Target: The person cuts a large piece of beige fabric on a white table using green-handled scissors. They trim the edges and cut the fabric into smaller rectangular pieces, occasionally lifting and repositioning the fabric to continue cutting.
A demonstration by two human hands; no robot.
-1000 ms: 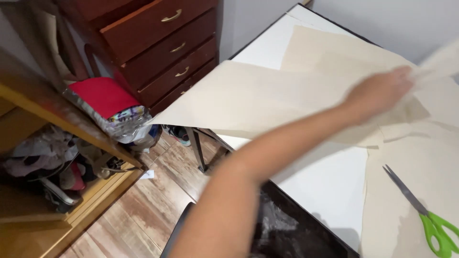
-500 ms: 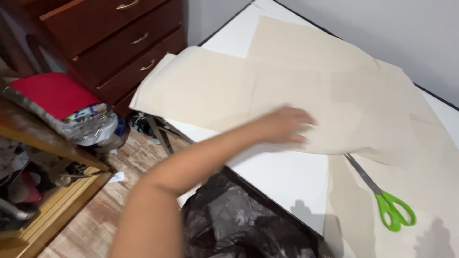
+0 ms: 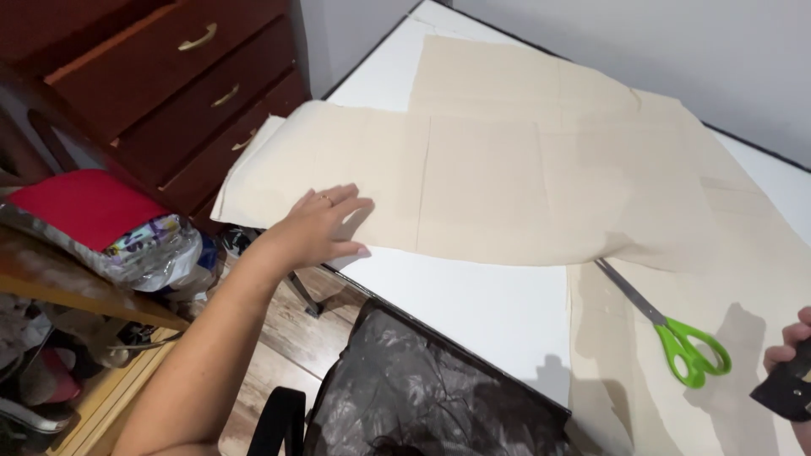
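A large beige cloth point(image 3: 507, 169) lies spread over the white table point(image 3: 473, 304). My left hand point(image 3: 325, 221) rests flat, fingers apart, on the cloth's left end where it overhangs the table edge. My right hand point(image 3: 790, 359) shows only partly at the right border, fingers closed around a small black object point(image 3: 781, 388) that I cannot identify. Green-handled scissors point(image 3: 676, 333) lie shut on the cloth between the two hands, their blades partly tucked under a fold.
A dark wooden chest of drawers point(image 3: 186, 76) stands to the left. Below it a shelf holds a red pad point(image 3: 84, 207) and plastic-wrapped items. A crumpled black plastic sheet point(image 3: 422, 388) hangs at the table's near edge above wooden flooring point(image 3: 287, 355). A grey wall runs behind.
My left arm has swept leftward across the cloth, from its right part to its left end, flattening it. The view has shifted right, bringing my right hand into sight.
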